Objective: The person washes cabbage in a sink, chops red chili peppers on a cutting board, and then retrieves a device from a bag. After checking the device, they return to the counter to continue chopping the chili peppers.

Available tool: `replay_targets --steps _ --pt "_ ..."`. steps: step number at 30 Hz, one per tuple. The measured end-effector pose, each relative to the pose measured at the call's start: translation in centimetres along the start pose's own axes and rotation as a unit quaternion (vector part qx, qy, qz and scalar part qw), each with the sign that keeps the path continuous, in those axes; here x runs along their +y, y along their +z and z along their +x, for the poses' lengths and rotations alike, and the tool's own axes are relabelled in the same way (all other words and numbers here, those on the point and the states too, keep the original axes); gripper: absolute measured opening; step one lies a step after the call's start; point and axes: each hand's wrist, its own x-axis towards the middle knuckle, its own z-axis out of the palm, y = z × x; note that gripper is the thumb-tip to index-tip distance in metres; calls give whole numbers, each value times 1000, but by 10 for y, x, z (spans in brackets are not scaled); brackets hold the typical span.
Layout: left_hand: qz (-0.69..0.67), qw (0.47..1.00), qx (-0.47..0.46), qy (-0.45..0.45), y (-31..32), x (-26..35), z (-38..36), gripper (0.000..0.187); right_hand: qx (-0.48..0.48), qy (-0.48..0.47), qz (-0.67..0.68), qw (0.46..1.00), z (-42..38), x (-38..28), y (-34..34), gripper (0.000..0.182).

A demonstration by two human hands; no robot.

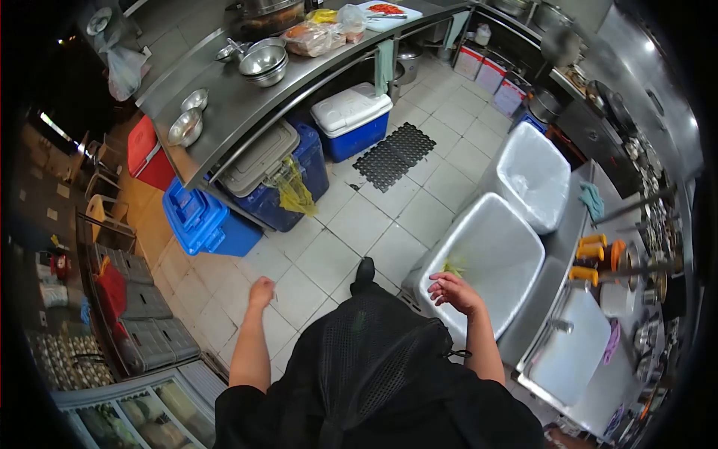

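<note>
My left hand (262, 291) hangs over the floor tiles with its fingers curled in, and nothing shows in it. Over the near rim of a large white lined bin (493, 258), my right hand (455, 292) is held with its fingers bent and apart, holding nothing. Some yellow-green scraps (453, 267) lie inside that bin, just beyond my fingers. Behind it stands a second white lined bin (532, 176). A black shoe (363, 273) of mine shows on the tiles between my hands.
Left is a steel counter (224, 105) with metal bowls (265, 61), bagged food (314, 37) and a white cutting board (396, 21). Below are blue tubs (198, 217) and a blue-white cooler (351, 120). A black mat (393, 156) lies ahead. Another white board (572, 344) rests at right.
</note>
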Motion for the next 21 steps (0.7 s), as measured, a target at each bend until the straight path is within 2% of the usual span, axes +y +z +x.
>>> replay_targets --steps 2,4,6,7,8,9,10,12,13,14,15,16,18,19,20,21 --pt "60 988 -139 -9 27 19 10 24 4 11 9 1000 43 -36 6 37" --pt "175 956 -230 54 43 35 14 30 -7 18 -61 998 84 -75 11 39" --pt "199 951 -235 25 42 64 15 34 -26 44 -92 994 122 -110 10 38" --pt "109 981 -159 -5 48 59 21 33 -53 72 -164 982 140 -129 10 39" --pt "119 974 -174 -85 39 77 29 32 -80 98 -235 964 158 -148 8 39" --pt "203 956 -208 41 40 59 51 31 -88 107 -278 951 174 -165 5 38" --pt "282 915 -237 167 42 20 78 30 -81 110 -280 950 192 -180 2 38" --pt "317 878 -296 202 46 -30 122 29 -51 116 -372 920 227 -207 -5 37" --pt "312 878 -299 207 47 -1 133 29 -21 108 -380 918 244 -219 -9 36" --pt "313 896 -313 21 38 42 137 29 -14 109 -383 917 260 -227 -14 36" --pt "304 883 -317 -166 32 85 145 29 22 92 -385 918 279 -233 -21 34" --pt "302 884 -319 -159 47 81 172 29 57 73 -385 918 298 -236 -27 32" --pt "203 908 -320 -177 83 47 238 28 111 40 -406 906 335 -225 -46 31" --pt "203 910 -321 -169 88 66 269 28 122 5 -444 888 360 -202 -71 32" --pt "241 911 -326 -75 95 92 301 28 122 -4 -417 900 367 -198 -77 31" --pt "277 903 -328 19 105 126 332 28 145 -66 -412 897 399 -137 -132 29"
